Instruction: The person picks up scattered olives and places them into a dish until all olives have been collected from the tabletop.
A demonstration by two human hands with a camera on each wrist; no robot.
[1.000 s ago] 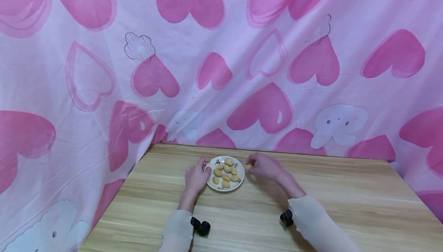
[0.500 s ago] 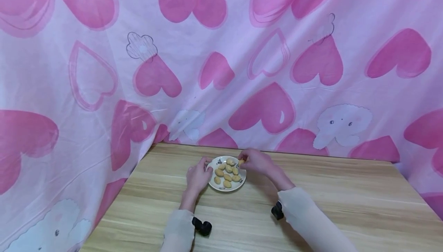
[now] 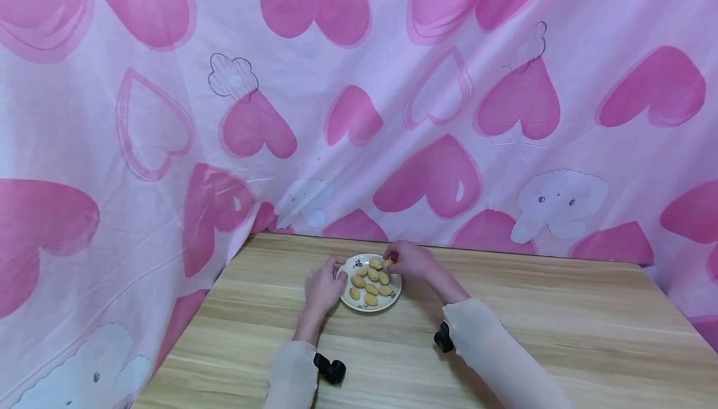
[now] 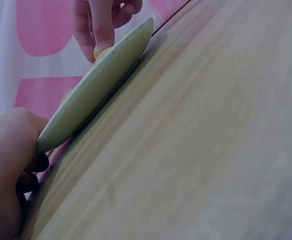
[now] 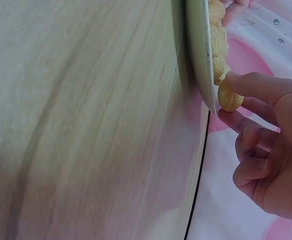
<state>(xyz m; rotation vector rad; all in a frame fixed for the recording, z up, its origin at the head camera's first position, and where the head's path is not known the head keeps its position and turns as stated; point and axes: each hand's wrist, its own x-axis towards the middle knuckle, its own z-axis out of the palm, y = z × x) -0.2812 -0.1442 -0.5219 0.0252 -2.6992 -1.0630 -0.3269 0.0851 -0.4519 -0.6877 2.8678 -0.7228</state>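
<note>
A round white plate (image 3: 394, 300) with dark printed marks holds several small, wrinkled, yellow-brown oval pieces (image 3: 371, 300) that look like dried fruit. My left hand (image 3: 323, 287) grips the plate's left rim, thumb at the edge and fingers curled below it in the left wrist view. At the far right rim, my right hand (image 3: 415, 262) pinches one wrinkled oval piece (image 5: 230, 98) between thumb and fingertips. That piece is right at the rim, close beside the other pieces on the plate. The ring and little fingers of the right hand are curled in.
The plate is near the back of a wood-grain table (image 3: 392, 365). A pink cloth with hearts (image 3: 426, 178) hangs behind the table and along its left side. Small black cameras (image 3: 331, 368) are strapped at both wrists.
My right hand has moved left from beside the plate to its far right rim, carrying the pinched wrinkled piece. The left hand has kept its grip on the plate.
</note>
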